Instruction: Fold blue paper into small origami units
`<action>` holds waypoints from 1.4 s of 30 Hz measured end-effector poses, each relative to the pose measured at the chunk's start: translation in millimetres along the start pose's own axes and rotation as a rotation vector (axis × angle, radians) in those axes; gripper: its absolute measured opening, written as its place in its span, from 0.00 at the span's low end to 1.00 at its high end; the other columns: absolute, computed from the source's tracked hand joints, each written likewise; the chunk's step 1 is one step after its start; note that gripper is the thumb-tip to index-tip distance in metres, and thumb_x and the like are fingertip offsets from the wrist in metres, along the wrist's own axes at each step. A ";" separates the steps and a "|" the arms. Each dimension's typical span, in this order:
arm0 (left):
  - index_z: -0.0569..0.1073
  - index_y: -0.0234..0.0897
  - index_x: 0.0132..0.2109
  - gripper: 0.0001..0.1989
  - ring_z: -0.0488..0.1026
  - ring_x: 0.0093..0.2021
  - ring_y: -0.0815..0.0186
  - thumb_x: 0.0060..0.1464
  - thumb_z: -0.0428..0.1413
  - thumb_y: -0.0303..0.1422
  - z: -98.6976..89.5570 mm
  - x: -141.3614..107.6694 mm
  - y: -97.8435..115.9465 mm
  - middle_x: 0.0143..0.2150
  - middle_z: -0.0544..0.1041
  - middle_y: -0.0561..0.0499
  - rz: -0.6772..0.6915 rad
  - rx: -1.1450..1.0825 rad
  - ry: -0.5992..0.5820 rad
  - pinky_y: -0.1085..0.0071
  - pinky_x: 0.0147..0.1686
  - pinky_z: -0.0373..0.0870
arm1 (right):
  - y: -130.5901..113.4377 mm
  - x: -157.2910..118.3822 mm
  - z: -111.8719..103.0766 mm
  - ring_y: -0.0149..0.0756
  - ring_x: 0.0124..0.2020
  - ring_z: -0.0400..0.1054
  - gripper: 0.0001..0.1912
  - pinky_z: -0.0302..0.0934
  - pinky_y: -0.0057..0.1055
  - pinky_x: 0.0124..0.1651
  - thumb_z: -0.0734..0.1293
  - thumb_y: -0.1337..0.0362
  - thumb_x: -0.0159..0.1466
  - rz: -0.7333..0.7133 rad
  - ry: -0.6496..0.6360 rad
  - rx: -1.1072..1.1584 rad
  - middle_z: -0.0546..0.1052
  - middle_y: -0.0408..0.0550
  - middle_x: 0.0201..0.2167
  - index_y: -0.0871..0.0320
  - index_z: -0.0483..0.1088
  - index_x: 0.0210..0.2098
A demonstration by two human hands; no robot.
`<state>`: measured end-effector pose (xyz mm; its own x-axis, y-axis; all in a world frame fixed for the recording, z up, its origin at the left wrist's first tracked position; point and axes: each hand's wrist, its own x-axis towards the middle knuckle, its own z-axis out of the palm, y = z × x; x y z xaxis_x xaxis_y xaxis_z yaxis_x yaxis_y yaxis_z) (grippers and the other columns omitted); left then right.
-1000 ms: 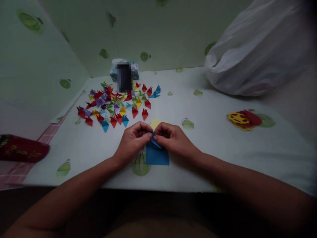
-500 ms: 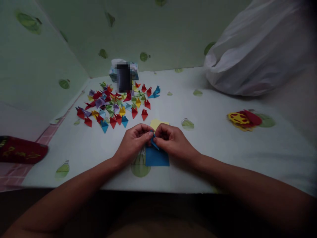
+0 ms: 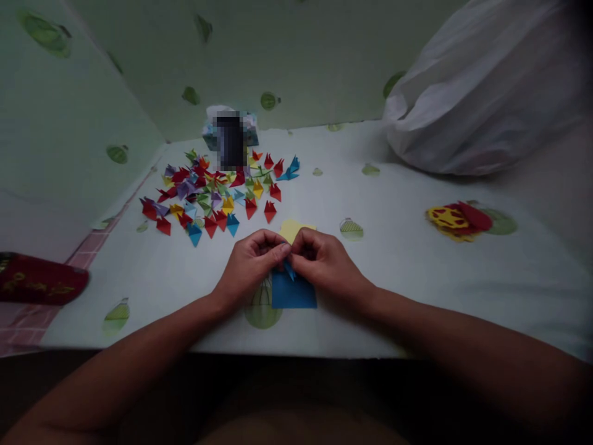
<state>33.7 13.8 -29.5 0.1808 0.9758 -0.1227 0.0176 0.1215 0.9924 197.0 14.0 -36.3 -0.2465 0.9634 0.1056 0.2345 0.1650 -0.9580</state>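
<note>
Between my fingertips is a small piece of folded blue paper (image 3: 290, 270), its pointed end sticking out downward. My left hand (image 3: 257, 253) pinches it from the left and my right hand (image 3: 319, 254) from the right, thumbs almost touching. Most of the folded piece is hidden by the fingers. Directly beneath lies a flat blue paper square (image 3: 294, 293) on the table. A yellow paper sheet (image 3: 291, 229) shows just behind my hands. To the left and farther back spreads a pile of small origami cranes (image 3: 204, 191) in red, blue, yellow, green and purple.
A tissue box (image 3: 251, 128) stands at the back, with a dark pixelated object (image 3: 231, 141) before it. A large white plastic bag (image 3: 440, 111) fills the back right. Red and yellow cut-outs (image 3: 456, 220) lie on the right, and a red packet (image 3: 44, 279) at the left edge.
My thumbs have come closer together over the folded blue paper, and less of it shows now. The view has shifted very slightly; the other things stay where they were.
</note>
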 end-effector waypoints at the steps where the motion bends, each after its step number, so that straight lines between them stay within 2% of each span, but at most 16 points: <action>1: 0.75 0.34 0.34 0.10 0.68 0.27 0.72 0.51 0.65 0.36 0.1 0.0 0.2 0.28 0.74 0.54 -0.001 0.000 0.003 0.75 0.27 0.64 | -0.7 -0.8 0.1 0.28 0.24 0.56 0.09 0.50 0.28 0.27 0.65 0.68 0.56 -0.008 0.001 -0.015 0.64 0.38 0.20 0.56 0.61 0.22; 9: 0.76 0.35 0.34 0.08 0.69 0.27 0.71 0.54 0.63 0.36 -2.9 -0.9 -1.1 0.26 0.74 0.54 0.038 0.017 0.007 0.74 0.30 0.66 | -4.5 -3.4 -1.9 0.28 0.24 0.56 0.09 0.51 0.28 0.28 0.66 0.69 0.57 -0.057 0.000 -0.042 0.66 0.39 0.22 0.56 0.61 0.24; 12: 0.77 0.36 0.35 0.08 0.69 0.27 0.71 0.54 0.63 0.36 -4.4 0.5 -1.0 0.26 0.74 0.54 0.034 -0.013 -0.001 0.75 0.30 0.66 | -2.8 -0.5 -2.5 0.29 0.26 0.58 0.09 0.53 0.28 0.29 0.67 0.66 0.58 -0.015 -0.024 0.034 0.67 0.40 0.23 0.57 0.63 0.24; 16: 0.77 0.35 0.36 0.09 0.70 0.27 0.72 0.49 0.66 0.34 -5.5 2.6 -0.9 0.29 0.76 0.54 -0.009 -0.078 -0.024 0.75 0.29 0.67 | -1.2 2.6 -3.2 0.30 0.27 0.60 0.09 0.54 0.28 0.29 0.67 0.64 0.58 0.051 -0.057 0.155 0.67 0.40 0.23 0.56 0.63 0.25; 25: 0.77 0.35 0.35 0.06 0.70 0.26 0.73 0.49 0.66 0.31 -5.9 2.1 -2.3 0.27 0.75 0.55 -0.010 -0.132 0.002 0.76 0.27 0.66 | -3.8 3.1 -5.5 0.29 0.25 0.60 0.10 0.55 0.28 0.28 0.70 0.63 0.57 0.085 -0.127 0.242 0.68 0.40 0.23 0.56 0.63 0.26; 28: 0.77 0.35 0.35 0.07 0.70 0.26 0.72 0.48 0.66 0.31 -6.2 2.4 -3.0 0.28 0.75 0.55 0.010 -0.132 0.015 0.76 0.29 0.67 | -4.1 3.3 -6.4 0.29 0.24 0.61 0.12 0.56 0.28 0.28 0.72 0.60 0.57 0.124 -0.169 0.299 0.70 0.40 0.24 0.56 0.64 0.28; 34: 0.77 0.36 0.35 0.07 0.70 0.26 0.73 0.48 0.66 0.32 -6.9 2.6 -2.5 0.28 0.75 0.55 0.062 -0.101 0.023 0.76 0.28 0.68 | -2.2 2.0 -7.4 0.28 0.24 0.61 0.11 0.57 0.29 0.31 0.66 0.57 0.65 0.104 -0.197 0.387 0.71 0.41 0.25 0.58 0.67 0.30; 42: 0.76 0.36 0.37 0.09 0.72 0.27 0.73 0.48 0.67 0.31 -6.8 2.3 -1.9 0.30 0.76 0.55 0.084 -0.118 0.002 0.76 0.29 0.70 | -1.3 4.0 -6.8 0.27 0.24 0.61 0.10 0.56 0.28 0.30 0.68 0.59 0.62 0.138 -0.214 0.433 0.72 0.41 0.26 0.57 0.65 0.30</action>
<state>27.4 17.1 -31.7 0.1749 0.9838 -0.0393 -0.1129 0.0597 0.9918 202.1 19.1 -32.9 -0.4384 0.8977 -0.0435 -0.1223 -0.1076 -0.9866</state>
